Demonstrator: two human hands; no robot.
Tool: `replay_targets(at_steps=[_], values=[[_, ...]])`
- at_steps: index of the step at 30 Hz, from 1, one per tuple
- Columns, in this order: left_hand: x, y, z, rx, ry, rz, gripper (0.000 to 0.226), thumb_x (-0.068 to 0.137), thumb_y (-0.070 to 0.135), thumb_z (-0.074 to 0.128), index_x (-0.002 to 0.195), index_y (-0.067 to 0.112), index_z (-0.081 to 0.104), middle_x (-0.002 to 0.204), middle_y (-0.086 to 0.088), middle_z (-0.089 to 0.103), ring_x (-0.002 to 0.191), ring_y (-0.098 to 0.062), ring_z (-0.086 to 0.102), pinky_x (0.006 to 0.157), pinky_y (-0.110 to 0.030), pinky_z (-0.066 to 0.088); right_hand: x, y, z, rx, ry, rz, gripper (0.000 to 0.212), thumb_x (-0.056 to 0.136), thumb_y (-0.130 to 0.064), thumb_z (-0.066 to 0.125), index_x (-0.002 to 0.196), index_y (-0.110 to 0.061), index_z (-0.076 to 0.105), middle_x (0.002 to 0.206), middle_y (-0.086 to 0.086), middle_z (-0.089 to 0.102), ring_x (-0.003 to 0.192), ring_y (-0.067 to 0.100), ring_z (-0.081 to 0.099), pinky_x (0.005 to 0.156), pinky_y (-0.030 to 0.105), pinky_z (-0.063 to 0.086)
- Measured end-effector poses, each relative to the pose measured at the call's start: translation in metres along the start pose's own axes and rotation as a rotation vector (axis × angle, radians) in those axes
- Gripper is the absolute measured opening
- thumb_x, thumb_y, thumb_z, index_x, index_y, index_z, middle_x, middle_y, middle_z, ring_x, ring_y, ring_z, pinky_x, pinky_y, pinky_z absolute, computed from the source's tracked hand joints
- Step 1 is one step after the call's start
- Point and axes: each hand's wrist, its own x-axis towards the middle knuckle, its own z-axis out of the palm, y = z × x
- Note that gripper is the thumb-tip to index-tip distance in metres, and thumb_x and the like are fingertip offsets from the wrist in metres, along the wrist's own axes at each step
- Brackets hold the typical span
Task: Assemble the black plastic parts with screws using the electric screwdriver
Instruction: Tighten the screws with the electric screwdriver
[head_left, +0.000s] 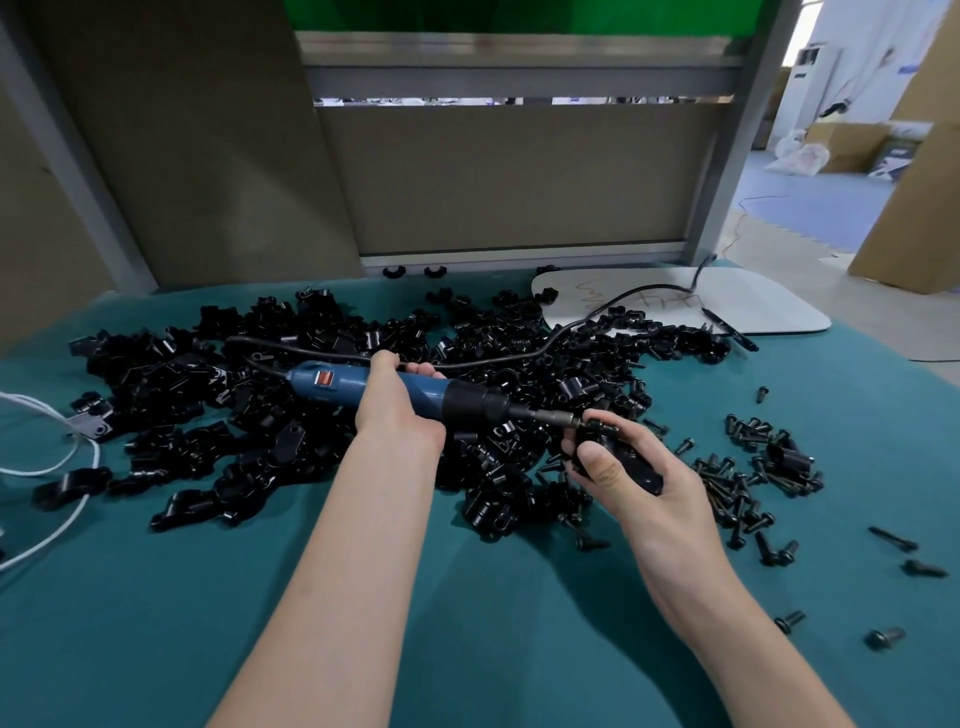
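- Plainly, in the head view, the left grip (400, 410) is wrapped round the middle of the blue screwdriver (332, 387). Its fingers curl over the far side, and the tool is held nearly level above the desk (467, 623).
- The screwdriver's black nose points right, and its bit meets the black plastic part (605, 436). Whether a screw sits at the tip is too small to tell.
- The right grip (649, 488) is curled round that part, with the thumb pressed on its near face. It holds the part just above the near right edge of the pile.
- A pile of black parts (156, 374) spreads across the middle of the desk from the left to the far right, under and behind both hands.
- A heap of black screws (743, 483) lies just right of the right grip. A few loose screws (885, 636) lie well apart from it at the near right.
- A black cable (519, 357) leaves the screwdriver's left end and loops over the pile. It then crosses a white board (769, 306) at the far right.
- A white cord (52, 467) curves along the desk's left edge.
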Motion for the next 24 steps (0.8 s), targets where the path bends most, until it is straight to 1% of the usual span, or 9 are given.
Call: replay_targets(at_steps=[2, 4, 7, 12, 17, 19, 21, 24], values=[[-0.0007, -0.0005, 0.0003, -0.003, 0.0, 0.001, 0.017, 0.093, 0.012, 0.061, 0.082, 0.01, 0.049, 0.067, -0.001, 0.056, 0.053, -0.013, 0.055, 0.059, -0.029, 0.056, -0.0003, 0.0, -0.0001, -0.005, -0.007, 0.003, 0.059, 0.072, -0.072, 0.078, 0.123, -0.043, 0.07, 0.116, -0.001, 0.077, 0.113, 0.017, 0.071, 0.111, 0.051, 0.045], [-0.002, -0.0011, 0.0001, 0.002, -0.002, 0.003, 0.017, 0.093, 0.012, 0.062, 0.082, 0.01, 0.049, 0.067, -0.001, 0.056, 0.055, -0.013, 0.055, 0.063, -0.029, 0.057, -0.0005, -0.0001, 0.0005, -0.006, -0.009, 0.001, 0.058, 0.072, -0.071, 0.079, 0.122, -0.042, 0.071, 0.115, -0.001, 0.077, 0.113, 0.017, 0.072, 0.111, 0.05, 0.045], [-0.0036, -0.0019, 0.0003, -0.007, -0.006, 0.001, 0.017, 0.092, 0.011, 0.062, 0.081, 0.01, 0.049, 0.068, -0.001, 0.056, 0.055, -0.012, 0.055, 0.061, -0.029, 0.057, -0.0005, 0.0003, 0.0004, 0.006, 0.002, 0.007, 0.061, 0.069, -0.072, 0.08, 0.122, -0.042, 0.071, 0.118, 0.0, 0.076, 0.113, 0.017, 0.072, 0.112, 0.05, 0.045], [-0.0052, -0.0012, 0.0007, -0.006, 0.001, 0.006, 0.018, 0.092, 0.01, 0.062, 0.079, 0.009, 0.049, 0.065, -0.001, 0.056, 0.053, -0.012, 0.054, 0.056, -0.028, 0.054, -0.0004, 0.0009, 0.0009, 0.008, -0.009, 0.011, 0.054, 0.074, -0.065, 0.079, 0.121, -0.041, 0.072, 0.115, 0.0, 0.077, 0.11, 0.017, 0.073, 0.11, 0.049, 0.047], [-0.0041, -0.0019, -0.0003, -0.016, -0.003, -0.009, 0.017, 0.092, 0.01, 0.061, 0.081, 0.009, 0.049, 0.069, -0.002, 0.055, 0.057, -0.013, 0.054, 0.06, -0.029, 0.054, 0.0001, 0.0014, 0.0009, 0.013, -0.007, 0.01, 0.052, 0.074, -0.063, 0.08, 0.121, -0.04, 0.072, 0.114, 0.0, 0.077, 0.109, 0.017, 0.074, 0.11, 0.05, 0.047], [-0.0041, -0.0023, -0.0004, -0.018, -0.001, -0.005, 0.017, 0.093, 0.01, 0.061, 0.081, 0.009, 0.049, 0.069, -0.002, 0.055, 0.058, -0.013, 0.054, 0.063, -0.029, 0.055, 0.0002, 0.0014, 0.0012, 0.002, -0.003, 0.005, 0.053, 0.074, -0.066, 0.079, 0.121, -0.041, 0.072, 0.114, -0.001, 0.077, 0.112, 0.018, 0.072, 0.11, 0.05, 0.046], [-0.0042, -0.0027, 0.0003, -0.014, 0.006, 0.003, 0.018, 0.093, 0.01, 0.061, 0.08, 0.009, 0.049, 0.069, -0.002, 0.055, 0.057, -0.013, 0.054, 0.063, -0.029, 0.055, 0.0002, 0.0018, 0.0009, -0.021, -0.002, 0.0, 0.055, 0.074, -0.069, 0.077, 0.121, -0.043, 0.071, 0.114, -0.001, 0.077, 0.116, 0.018, 0.07, 0.111, 0.051, 0.046], [-0.0049, -0.0031, 0.001, -0.009, 0.012, 0.01, 0.018, 0.093, 0.01, 0.061, 0.08, 0.009, 0.049, 0.069, -0.002, 0.055, 0.057, -0.013, 0.054, 0.062, -0.029, 0.056, -0.0002, 0.0027, 0.0007, -0.013, -0.004, 0.0, 0.052, 0.074, -0.066, 0.078, 0.12, -0.041, 0.072, 0.114, 0.0, 0.077, 0.113, 0.019, 0.071, 0.11, 0.05, 0.047]])
